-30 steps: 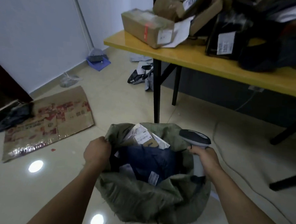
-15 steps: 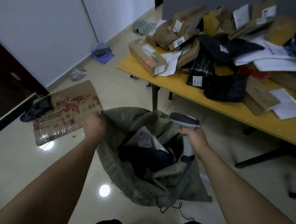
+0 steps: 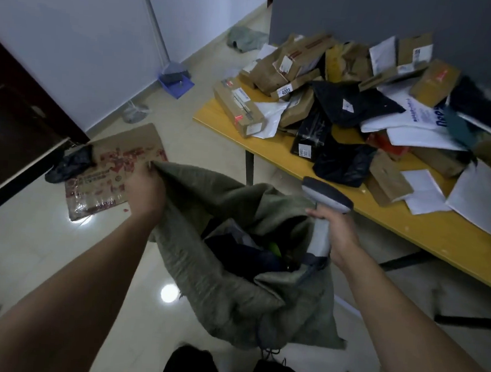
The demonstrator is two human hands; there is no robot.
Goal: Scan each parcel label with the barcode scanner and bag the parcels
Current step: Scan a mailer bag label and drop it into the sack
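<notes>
Head view: looks down on a green woven sack (image 3: 232, 294) standing on the floor (image 3: 33, 259) between two bare forearms
Left hand (image 3: 147, 192): curled round the sack's far left rim and holding it raised; the fingertips are hidden behind the fabric
Right hand (image 3: 337, 231): wrapped round the handle of the barcode scanner (image 3: 325, 199), which stands upright at the sack's right rim
Cannot tell: whether the right hand also pinches the sack's edge; the scanner's base blurs into the fabric
Inside the sack: dark bagged parcels (image 3: 243, 249) with only their tops showing, and a yellow-green patch too small to name
Loose parcels (image 3: 344, 105): heaped on the table (image 3: 408, 224), brown boxes among black and white mailers; one label reads 4003, the others are too blurred; the heap is cut off at the right edge
Table: yellow top on black legs, against a grey partition, right of the sack
Floor: pale glossy tiles with lamp reflections; a flattened cardboard sheet (image 3: 115, 172) lies beyond the left hand
Room: white wall, a dark door on the left, a blue dustpan (image 3: 176, 81) at the wall's foot
Bottom edge: two dark shapes, cut off
</notes>
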